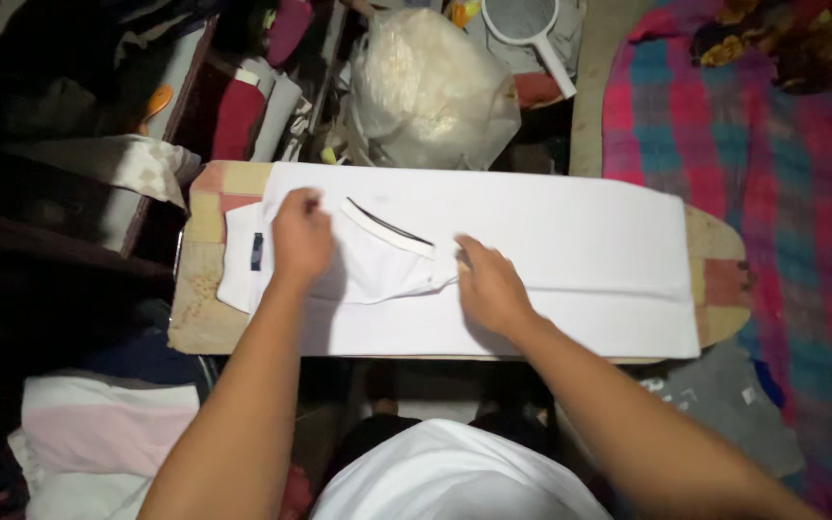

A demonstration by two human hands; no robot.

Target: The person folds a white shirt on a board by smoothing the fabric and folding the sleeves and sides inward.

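Head view: white shirt spread flat along ironing board for folding

Left hand curled, pinching the sleeve near the dark-edged collar; right hand laid open and flat beside the collar, apparently pinning the cloth smooth; bulging plastic bag behind, striped blanket alongside

The shirt covers most of the ironing board; only the board's ends show. The left hand hides the fabric beneath it, and its fingertips cannot be seen. The right hand hides the sleeve edge. The racket is cut off by the top edge. The shirt's small dark label is too small to read.
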